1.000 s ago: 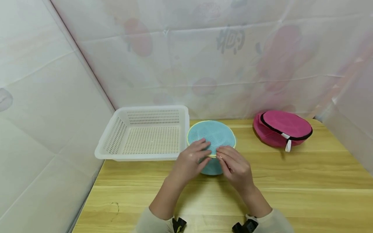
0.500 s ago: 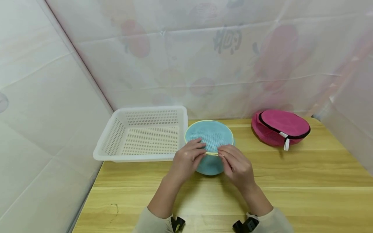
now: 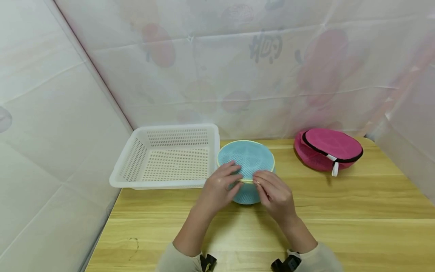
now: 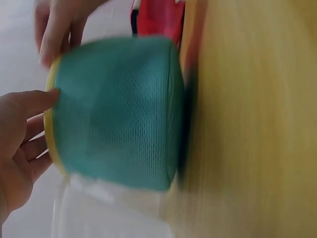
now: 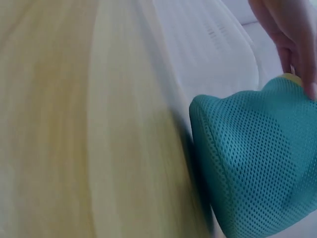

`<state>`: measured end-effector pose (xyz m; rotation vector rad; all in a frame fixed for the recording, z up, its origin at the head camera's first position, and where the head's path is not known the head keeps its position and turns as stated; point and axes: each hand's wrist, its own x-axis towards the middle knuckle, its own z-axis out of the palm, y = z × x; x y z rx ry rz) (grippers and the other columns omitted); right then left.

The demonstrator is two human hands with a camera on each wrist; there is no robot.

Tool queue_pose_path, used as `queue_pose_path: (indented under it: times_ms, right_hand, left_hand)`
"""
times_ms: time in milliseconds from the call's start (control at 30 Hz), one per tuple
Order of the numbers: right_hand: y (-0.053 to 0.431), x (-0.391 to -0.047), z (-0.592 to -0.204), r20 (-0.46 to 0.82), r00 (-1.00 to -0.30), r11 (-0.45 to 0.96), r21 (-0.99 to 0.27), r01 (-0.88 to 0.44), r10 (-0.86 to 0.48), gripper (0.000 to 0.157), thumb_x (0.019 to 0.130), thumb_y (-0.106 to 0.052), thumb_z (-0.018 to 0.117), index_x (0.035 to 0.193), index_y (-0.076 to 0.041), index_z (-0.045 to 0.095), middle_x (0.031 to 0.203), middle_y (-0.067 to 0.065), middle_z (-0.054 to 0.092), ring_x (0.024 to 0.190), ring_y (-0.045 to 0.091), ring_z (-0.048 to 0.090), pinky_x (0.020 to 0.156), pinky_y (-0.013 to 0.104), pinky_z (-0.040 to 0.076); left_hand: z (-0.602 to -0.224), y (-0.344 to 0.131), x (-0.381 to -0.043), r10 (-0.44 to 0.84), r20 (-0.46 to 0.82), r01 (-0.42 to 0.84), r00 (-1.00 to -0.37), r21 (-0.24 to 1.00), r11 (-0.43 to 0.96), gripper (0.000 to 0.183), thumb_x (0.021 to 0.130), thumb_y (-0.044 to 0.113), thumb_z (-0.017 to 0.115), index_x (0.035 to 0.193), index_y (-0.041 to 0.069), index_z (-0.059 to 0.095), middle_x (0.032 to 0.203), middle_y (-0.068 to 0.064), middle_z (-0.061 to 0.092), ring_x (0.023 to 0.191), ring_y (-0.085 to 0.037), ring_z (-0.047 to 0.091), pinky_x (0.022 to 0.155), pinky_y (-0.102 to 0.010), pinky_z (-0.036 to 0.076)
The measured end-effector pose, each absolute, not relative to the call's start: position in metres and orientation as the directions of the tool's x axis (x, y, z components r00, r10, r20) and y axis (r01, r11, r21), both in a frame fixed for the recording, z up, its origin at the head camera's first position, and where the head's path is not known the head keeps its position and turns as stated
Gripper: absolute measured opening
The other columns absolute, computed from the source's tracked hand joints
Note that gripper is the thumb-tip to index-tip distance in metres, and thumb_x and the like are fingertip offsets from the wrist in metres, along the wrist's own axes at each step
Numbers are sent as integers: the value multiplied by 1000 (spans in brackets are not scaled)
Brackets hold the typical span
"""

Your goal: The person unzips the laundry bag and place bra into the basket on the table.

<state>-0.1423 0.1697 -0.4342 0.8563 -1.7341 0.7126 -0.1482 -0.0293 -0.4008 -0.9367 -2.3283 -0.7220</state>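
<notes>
A round blue-green mesh laundry bag (image 3: 249, 155) with yellow edging stands upright on the table in the head view. My left hand (image 3: 218, 187) holds the yellow rim at the front left, thumb on the outer side and fingers over the top. At the front right of the same rim, my right hand (image 3: 276, 194) pinches the edge between thumb and fingers; whatever small part lies inside that pinch is hidden. Seen from the left wrist, the mesh bag (image 4: 114, 114) has full, straight sides. The right wrist view shows the near side slightly dented, with the bag's base on the table.
A white slotted plastic basket (image 3: 163, 184) stands left of the mesh bag, very close to it. Farther right lies a pink mesh bag (image 3: 333, 145) with black trim and a white tab. A sheet-like wall (image 3: 210, 75) borders the back of the wooden table (image 3: 340, 226).
Both hands stay at the front rim. The left fingers closed nearer the rim half a second ago and are now spread a little again. The view has shifted slightly.
</notes>
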Motion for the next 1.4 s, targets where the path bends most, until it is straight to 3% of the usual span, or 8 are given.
queue_pose_path:
  times_ms: [133, 400, 600, 767, 933, 1167, 1400]
  right_hand:
    - [165, -141, -435, 951, -205, 569, -37, -821, -233, 29, 104, -14, 61, 95, 8, 77, 95, 18, 77, 86, 33, 72, 103, 29, 56]
    - [168, -140, -431, 951, -213, 576, -47, -816, -224, 29, 104, -14, 61, 93, 9, 77, 95, 19, 76, 86, 33, 72, 104, 25, 54]
    - [176, -140, -428, 947, -249, 600, -79, -796, -206, 30, 103, -15, 62, 93, 9, 77, 96, 19, 77, 86, 33, 72, 108, 22, 50]
    - [178, -140, -429, 943, -271, 606, -103, -788, -193, 30, 103, -16, 62, 94, 8, 77, 96, 18, 77, 87, 33, 73, 107, 23, 51]
    - [177, -139, -430, 940, -282, 603, -114, -789, -191, 30, 103, -17, 62, 94, 7, 78, 96, 18, 77, 87, 33, 73, 108, 23, 51]
    - [166, -139, -432, 949, -223, 582, -53, -811, -224, 29, 104, -14, 61, 94, 7, 78, 96, 18, 77, 87, 33, 72, 102, 27, 56]
    - [163, -136, -430, 946, -219, 579, -42, -814, -240, 29, 104, -13, 60, 95, 8, 77, 97, 19, 76, 88, 33, 72, 106, 27, 53]
  left_hand:
    - [-401, -19, -142, 488, 655, 768, -577, 231, 597, 16, 88, 13, 81, 104, 8, 82, 120, -5, 76, 127, -23, 66, 111, -37, 50]
    - [-405, -20, -147, 418, 718, 769, -556, 255, 586, 8, 84, 7, 84, 91, 8, 83, 103, -2, 79, 118, -23, 71, 108, -34, 53]
    - [-405, -31, -154, 363, 726, 747, -585, 307, 589, 10, 83, 5, 84, 92, 6, 83, 102, -4, 79, 117, -25, 71, 107, -39, 54]
    - [-405, -37, -156, 330, 716, 722, -615, 344, 600, 13, 82, 3, 84, 94, 5, 82, 104, -4, 79, 115, -23, 72, 105, -35, 55]
    - [-403, -37, -154, 375, 701, 722, -606, 286, 630, 15, 83, 5, 85, 98, 5, 82, 108, -4, 78, 118, -23, 71, 107, -34, 54]
    - [-401, -24, -146, 485, 696, 784, -529, 182, 594, 20, 85, 15, 85, 104, 8, 81, 114, -4, 77, 122, -22, 69, 109, -41, 53]
    - [-404, -18, -144, 456, 716, 789, -529, 216, 575, 13, 87, 9, 82, 99, 7, 82, 107, -2, 80, 118, -19, 71, 107, -39, 54]
